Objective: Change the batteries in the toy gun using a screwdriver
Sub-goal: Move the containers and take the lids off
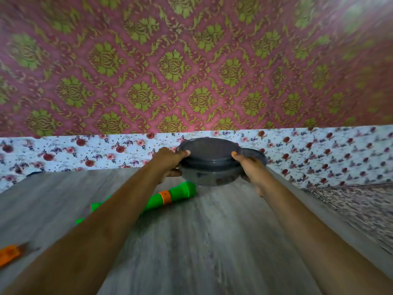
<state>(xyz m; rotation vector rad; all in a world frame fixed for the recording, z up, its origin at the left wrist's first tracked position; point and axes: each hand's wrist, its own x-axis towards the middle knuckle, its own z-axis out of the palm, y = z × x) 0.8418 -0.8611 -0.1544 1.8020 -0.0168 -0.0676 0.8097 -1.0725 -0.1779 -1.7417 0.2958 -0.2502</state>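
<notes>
Head view. The left grip and right grip clasp opposite sides of a round grey plastic container with lid, thumbs on the lid rim, at the far edge of the grey wood-grain tabletop. Cannot tell whether the container rests or is lifted.

A green plastic toy gun with orange band lies on the tabletop just beside the container, partly under the left forearm. A blurred orange-handled tool lies at the left edge.

Soft, even, rather dim light; faint shadow under the container; radial blur smears the wallpaper corners and table edges; my toy gun looks soft; wide lens bends the borders.
</notes>
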